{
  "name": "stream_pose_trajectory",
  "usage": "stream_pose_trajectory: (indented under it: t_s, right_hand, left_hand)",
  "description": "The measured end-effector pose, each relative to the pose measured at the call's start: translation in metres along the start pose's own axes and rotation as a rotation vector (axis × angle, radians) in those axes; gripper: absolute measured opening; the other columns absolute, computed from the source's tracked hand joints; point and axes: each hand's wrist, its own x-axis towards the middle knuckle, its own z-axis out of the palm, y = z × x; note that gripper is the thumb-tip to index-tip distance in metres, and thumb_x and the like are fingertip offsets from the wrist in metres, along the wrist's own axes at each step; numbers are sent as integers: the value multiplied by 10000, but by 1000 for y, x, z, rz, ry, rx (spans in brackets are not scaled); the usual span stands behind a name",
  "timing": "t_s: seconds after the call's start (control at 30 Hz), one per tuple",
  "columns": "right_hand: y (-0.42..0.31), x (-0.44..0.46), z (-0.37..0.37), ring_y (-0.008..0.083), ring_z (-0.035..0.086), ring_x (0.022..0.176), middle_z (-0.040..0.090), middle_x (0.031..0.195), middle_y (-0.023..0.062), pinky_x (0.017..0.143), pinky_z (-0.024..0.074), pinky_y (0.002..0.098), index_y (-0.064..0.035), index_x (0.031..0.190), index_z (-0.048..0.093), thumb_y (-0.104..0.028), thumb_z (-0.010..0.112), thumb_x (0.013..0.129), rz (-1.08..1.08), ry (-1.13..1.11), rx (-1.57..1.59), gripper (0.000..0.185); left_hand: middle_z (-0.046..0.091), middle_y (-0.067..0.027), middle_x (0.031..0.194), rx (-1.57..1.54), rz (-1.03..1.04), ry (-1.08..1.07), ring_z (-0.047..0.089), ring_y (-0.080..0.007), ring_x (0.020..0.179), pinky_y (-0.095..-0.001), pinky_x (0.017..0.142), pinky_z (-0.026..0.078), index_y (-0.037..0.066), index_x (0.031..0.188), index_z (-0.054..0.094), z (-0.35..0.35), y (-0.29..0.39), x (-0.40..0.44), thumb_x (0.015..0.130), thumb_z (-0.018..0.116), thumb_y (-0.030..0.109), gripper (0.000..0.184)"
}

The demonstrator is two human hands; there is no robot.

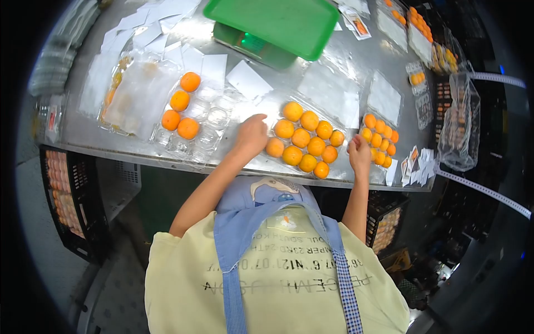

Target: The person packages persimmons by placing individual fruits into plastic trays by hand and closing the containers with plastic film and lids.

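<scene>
A clear plastic tray filled with oranges [301,138] lies on the metal table between my two hands. My left hand [253,135] is at the tray's left side, its fingers curled close to the edge. At the right side, my right hand [359,151] has its fingers pressed together, between this tray and a second tray of smaller-looking oranges [380,139]. Whatever either hand pinches is too small or hidden to make out. Left of my left hand, a clear molded tray [208,136] holds several oranges [188,128] in its left cups; its other visible cups hold none.
A scale with a green top [272,22] stands at the back. White cards [248,79] lie scattered on the table [245,106]. A covered tray [136,100] sits at left, with more packs [420,36] at far right. Black crates [72,200] stand below the table edge.
</scene>
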Motion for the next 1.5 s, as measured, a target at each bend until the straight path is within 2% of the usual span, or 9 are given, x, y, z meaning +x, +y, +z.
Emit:
stream_pose_trajectory:
  t_s: [0.07,0.17,0.23,0.43,0.73,0.8,1.13,1.3,1.5]
  right_hand:
    - [-4,9,10,303,655,864,664,959,207,778,503,371,46,1114,574,-170,560,858,-11,7,-43,335]
    - [11,38,32,164,629,730,641,933,134,614,547,277,79,1176,521,-180,549,899,63,-94,174,381]
    - [3,48,34,145,609,686,633,890,113,576,529,258,79,1150,532,-202,558,902,153,-118,373,375]
    - [-19,54,16,118,577,623,611,807,77,518,494,232,55,1061,561,-221,589,890,266,-249,516,325]
    - [-33,39,-27,107,553,531,598,733,60,477,484,224,28,989,582,-124,617,841,208,-217,671,215]
    - [-40,33,-46,119,549,511,587,705,61,468,475,234,65,1018,557,-98,600,833,202,-172,645,251]
    - [-87,38,-151,98,562,532,600,703,57,470,465,200,54,1025,595,-82,621,822,53,30,662,246]
    - [-155,85,-142,100,568,567,611,721,58,491,473,198,36,1002,613,-97,629,830,-40,16,682,218]
    - [-246,152,-76,109,569,592,622,758,72,512,515,233,31,1000,616,-118,637,824,-145,-128,731,232]
  left_hand:
    - [628,-185,982,11,-52,-101,637,-280,823,-373,729,505,-4,1116,555,-2,-7,-18,892,477,110,263]
    - [621,-156,939,-223,-307,-319,649,-203,719,-317,627,538,-13,1143,523,-7,-1,-37,916,458,97,261]
    - [609,-136,917,-505,-468,-377,641,-163,673,-278,569,549,-14,1177,493,-3,1,-47,933,441,92,272]
    - [593,-135,837,-768,-526,-125,640,-174,634,-288,521,557,-17,1051,463,14,7,-63,931,461,83,157]
    - [564,-102,712,-677,-418,-18,591,-138,553,-282,474,538,-6,992,445,19,36,-68,917,464,49,95]
    - [560,-97,712,-695,-388,-39,585,-136,549,-278,467,528,-8,982,447,17,47,-69,917,466,48,88]
    - [556,-84,722,-862,-250,-186,556,-116,535,-251,454,479,6,977,429,-32,138,-55,924,460,62,83]
    - [567,-86,701,-930,-147,-76,549,-119,508,-253,437,461,11,963,437,-86,149,-21,912,471,69,84]
    - [570,-75,716,-827,-56,139,539,-102,528,-238,456,464,9,1013,470,-150,116,52,921,496,110,139]
